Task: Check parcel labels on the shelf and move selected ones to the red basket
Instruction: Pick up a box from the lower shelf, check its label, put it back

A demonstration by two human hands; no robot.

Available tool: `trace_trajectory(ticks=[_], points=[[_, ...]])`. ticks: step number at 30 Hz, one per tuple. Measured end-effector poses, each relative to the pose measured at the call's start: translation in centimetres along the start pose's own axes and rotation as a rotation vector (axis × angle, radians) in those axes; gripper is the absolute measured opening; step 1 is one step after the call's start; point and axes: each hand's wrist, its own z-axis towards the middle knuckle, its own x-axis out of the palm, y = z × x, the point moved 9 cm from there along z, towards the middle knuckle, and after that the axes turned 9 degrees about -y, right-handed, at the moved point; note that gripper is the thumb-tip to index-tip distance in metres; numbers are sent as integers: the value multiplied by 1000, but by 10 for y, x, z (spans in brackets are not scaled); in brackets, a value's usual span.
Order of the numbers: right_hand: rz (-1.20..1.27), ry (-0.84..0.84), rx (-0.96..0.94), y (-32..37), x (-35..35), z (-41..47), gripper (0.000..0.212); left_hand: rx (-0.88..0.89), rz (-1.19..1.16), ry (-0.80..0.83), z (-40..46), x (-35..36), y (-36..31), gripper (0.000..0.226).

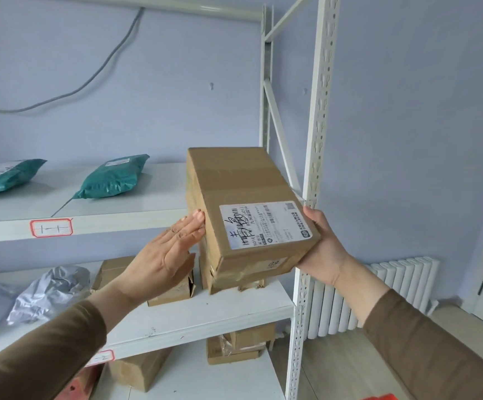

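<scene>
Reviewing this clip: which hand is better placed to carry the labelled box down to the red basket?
Right. The right hand already grips the cardboard box under its near corner, on the side where the red basket edge shows. The left hand only lies flat against the box's side.

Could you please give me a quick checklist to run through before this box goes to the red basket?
1. Label faces the camera: ok.
2. Label text readable enough to check: cannot tell; small print is blurred.
3. Right hand holds the box at its right near corner: ok.
4. Left hand steadies the box: ok, flat fingers against its left side.
5. Box clear of the shelf: cannot tell.
6. Red basket in view: not ok, only a red sliver at the bottom edge.
</scene>
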Motion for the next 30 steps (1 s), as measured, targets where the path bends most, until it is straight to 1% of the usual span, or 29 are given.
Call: trace_trajectory(ticks=[2, 3, 5, 6, 7, 8, 9, 10, 13, 15, 16, 20, 23, 25, 27, 30], points=[[-61, 8, -82, 4, 7, 5, 74, -273, -192, 7, -4, 1, 7, 60], [-97, -14, -124, 7, 8, 8, 80, -419, -337, -34, -5, 1, 10, 55], [-150, -68, -202, 11, 8, 15, 92, -730, -664, -199, -2, -2, 17, 44], [-164, -88, -239, 12, 7, 19, 92, -871, -778, -271, 0, -2, 21, 42], [-175, -100, -276, 12, 7, 22, 86, -972, -847, -316, 3, -1, 24, 43], [-181, -109, -305, 12, 6, 26, 79, -1033, -896, -334, 6, 1, 25, 46], [-182, -116, -321, 12, 6, 28, 76, -1076, -945, -336, 9, 4, 25, 50], [-179, -123, -327, 11, 6, 31, 79, -1108, -990, -330, 12, 7, 23, 52], [-177, -142, -320, 9, 6, 38, 100, -1153, -1067, -298, 15, 19, 24, 48], [-194, -143, -322, 8, 7, 43, 102, -1173, -1082, -291, 15, 24, 28, 45], [-197, -142, -321, 6, 6, 47, 98, -1176, -1082, -287, 14, 26, 30, 45], [-194, -175, -321, 4, 2, 60, 68, -1143, -1069, -260, 16, 37, 39, 46], [-195, -221, -293, 8, 3, 75, 55, -1137, -1065, -234, 22, 49, 52, 52], [-154, -308, -258, 17, 3, 92, 52, -1163, -1092, -203, 33, 63, 65, 57], [-112, -428, -220, 30, -1, 113, 55, -1200, -1123, -193, 48, 80, 85, 58], [-109, -481, -203, 51, -1, 150, 54, -1287, -1124, -218, 72, 104, 125, 50]])
